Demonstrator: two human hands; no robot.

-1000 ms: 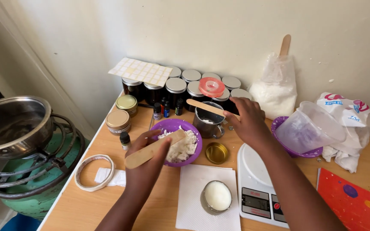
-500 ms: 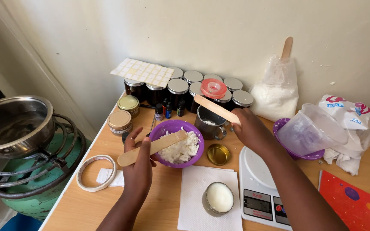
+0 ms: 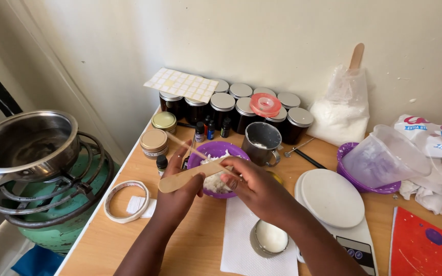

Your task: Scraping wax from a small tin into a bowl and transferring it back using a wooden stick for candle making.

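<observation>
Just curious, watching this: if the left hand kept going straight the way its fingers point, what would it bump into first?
Probably the purple bowl of white flakes: the left hand, holding a wooden stick, points up-table at its near rim. Depth is hard to judge.

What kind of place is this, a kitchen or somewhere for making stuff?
It looks like a home craft corner, probably for making candles or balms. A wooden table holds rows of dark lidded jars and a digital scale, and a metal pot sits on a gas burner beside it.
</observation>
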